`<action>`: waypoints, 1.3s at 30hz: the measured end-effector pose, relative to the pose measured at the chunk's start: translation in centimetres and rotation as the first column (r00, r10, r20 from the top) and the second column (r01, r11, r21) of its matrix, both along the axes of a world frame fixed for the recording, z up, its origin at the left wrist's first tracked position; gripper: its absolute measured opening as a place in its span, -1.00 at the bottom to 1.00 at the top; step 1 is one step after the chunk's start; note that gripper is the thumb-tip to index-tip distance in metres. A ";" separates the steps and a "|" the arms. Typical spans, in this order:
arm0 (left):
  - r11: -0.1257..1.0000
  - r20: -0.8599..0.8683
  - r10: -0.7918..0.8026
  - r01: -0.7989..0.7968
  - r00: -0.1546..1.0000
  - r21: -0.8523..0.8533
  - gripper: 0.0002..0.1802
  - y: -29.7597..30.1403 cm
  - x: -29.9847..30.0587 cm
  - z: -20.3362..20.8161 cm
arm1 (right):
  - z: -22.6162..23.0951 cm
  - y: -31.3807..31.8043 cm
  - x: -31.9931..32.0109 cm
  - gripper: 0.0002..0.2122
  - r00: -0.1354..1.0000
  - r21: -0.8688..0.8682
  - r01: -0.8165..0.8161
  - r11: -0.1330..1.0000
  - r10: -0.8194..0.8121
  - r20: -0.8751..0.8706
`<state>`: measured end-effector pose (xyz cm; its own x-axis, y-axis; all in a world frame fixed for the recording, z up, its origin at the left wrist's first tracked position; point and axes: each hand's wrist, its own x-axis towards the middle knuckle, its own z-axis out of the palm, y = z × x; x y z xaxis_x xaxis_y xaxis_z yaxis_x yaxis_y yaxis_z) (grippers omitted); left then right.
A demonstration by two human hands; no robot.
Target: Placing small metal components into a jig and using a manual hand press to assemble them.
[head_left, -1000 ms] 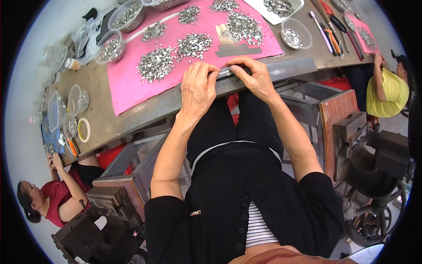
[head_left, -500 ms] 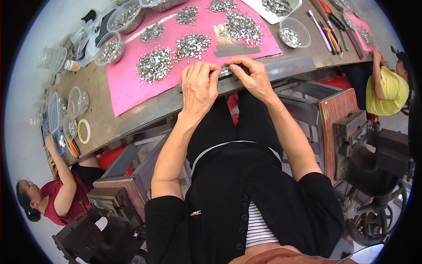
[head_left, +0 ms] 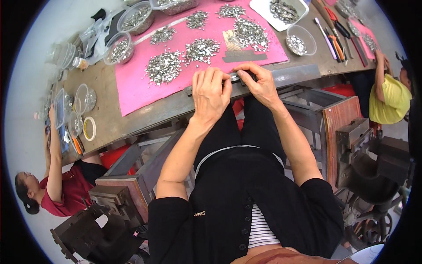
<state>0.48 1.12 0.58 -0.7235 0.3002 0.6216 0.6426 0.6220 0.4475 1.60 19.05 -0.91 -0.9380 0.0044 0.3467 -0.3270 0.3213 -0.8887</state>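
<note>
At the bench's near edge my left hand (head_left: 211,91) curls over a narrow dark metal bar (head_left: 189,91), thumb and fingertips pressed together. My right hand (head_left: 260,84) pinches the bar's other end between thumb and bent fingers. Between the two sets of fingertips a small bright metal piece (head_left: 235,78) shows on the bar; its exact shape is too small to tell. Just beyond lies a pink mat (head_left: 136,97) with several heaps of small silvery metal pieces (head_left: 163,67). A flat grey strip (head_left: 244,57) rests on the mat.
Clear tubs (head_left: 119,49) of metal pieces stand at the back left, a white tray (head_left: 281,14) and a round tub (head_left: 301,39) at the back right. Pliers (head_left: 337,47) lie farther right. Co-workers in red (head_left: 70,193) and yellow (head_left: 390,97) sit on either side.
The whole view has shifted slightly; my hands keep nearly the same grip on the bar. The co-worker at left has stretched an arm farther forward toward the tubs.
</note>
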 end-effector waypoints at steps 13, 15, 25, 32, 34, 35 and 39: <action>0.996 0.066 -0.037 0.031 0.997 0.086 -0.80 -1.6 0.4 -0.2 | 2.6 -0.4 -2.7 -0.86 0.977 0.278 -0.032 0.960 0.088 -0.192; 0.997 0.065 0.001 -0.006 0.998 0.076 -0.81 -3.5 -0.9 0.1 | 3.1 -1.0 -5.0 -0.87 0.964 0.368 -0.070 0.927 0.158 -0.215; 0.932 0.016 0.312 -0.303 0.950 -0.197 -0.83 -12.3 -14.7 0.1 | 2.0 -8.9 -19.5 -0.81 0.949 0.606 -0.098 0.789 0.257 -0.182; 0.929 -0.026 0.337 -0.336 0.941 -0.156 -0.73 -11.0 -17.5 -1.6 | 0.7 -12.3 -21.7 -0.85 0.948 0.735 0.124 0.667 0.139 -0.287; 0.936 0.023 0.320 -0.313 0.947 -0.162 -0.76 -11.2 -17.7 -1.6 | 0.7 -12.5 -21.9 -0.87 0.942 0.739 0.156 0.655 0.127 -0.311; 0.943 0.069 0.301 -0.286 0.951 -0.170 -0.79 -11.3 -17.8 -1.6 | 0.8 -12.1 -22.0 -0.87 0.961 0.710 0.088 0.699 0.127 -0.245; 0.969 0.086 0.244 -0.238 0.966 -0.073 -0.86 -11.6 -18.0 -1.7 | 0.7 -11.0 -22.1 -0.87 0.969 0.619 -0.016 0.785 0.164 -0.183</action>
<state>-17.48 -10.49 -1.07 -0.8330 0.1455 0.5338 0.4276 0.7815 0.4542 -20.53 8.05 -0.21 -0.8242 -0.3580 0.4388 -0.5402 0.7294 -0.4197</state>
